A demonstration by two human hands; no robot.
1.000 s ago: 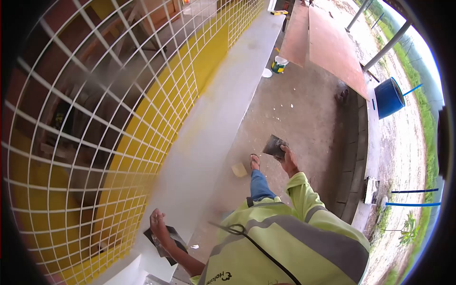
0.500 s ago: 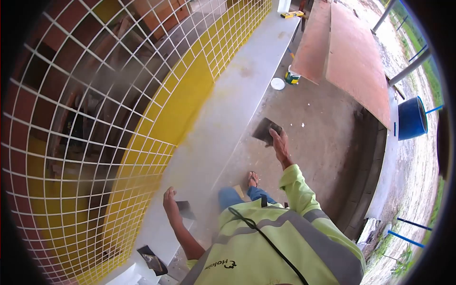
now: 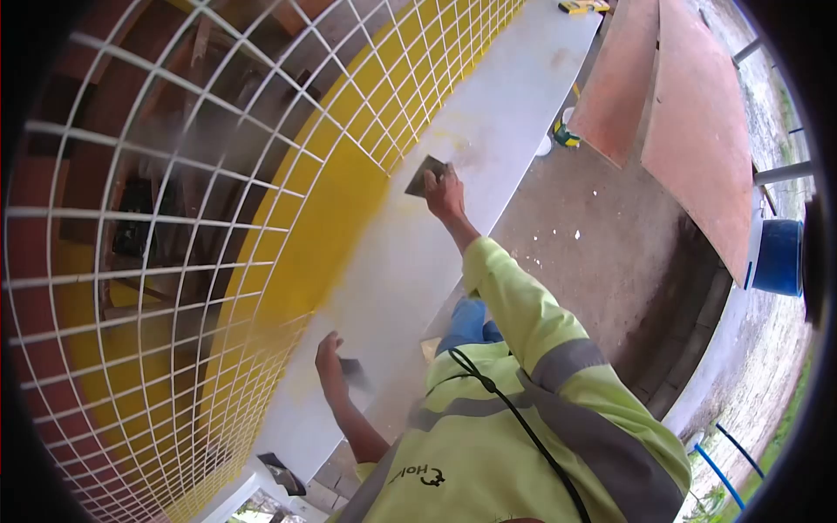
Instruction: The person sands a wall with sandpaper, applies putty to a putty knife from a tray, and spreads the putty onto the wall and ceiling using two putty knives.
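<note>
My right hand (image 3: 446,193) is stretched out and holds a dark flat scraper blade (image 3: 425,175) against the white ledge (image 3: 488,122), just below the yellow painted band (image 3: 327,218). My left hand (image 3: 330,357) is low and close to my body, gripping a second dark flat blade (image 3: 356,373) at the ledge's near part. Another dark tool (image 3: 281,472) lies on the ledge near the bottom. My yellow-green reflective jacket sleeve covers the right arm.
A white wire mesh grille (image 3: 174,227) fills the left, with brick and wood behind it. On the concrete floor stand a small paint can (image 3: 567,135) with its lid (image 3: 543,145), brown boards (image 3: 689,122), and a blue barrel (image 3: 776,257) at the right.
My right hand has swung up from beside my foot to the ledge, carrying its blade to the yellow band. My left hand left one tool on the ledge and holds another.
</note>
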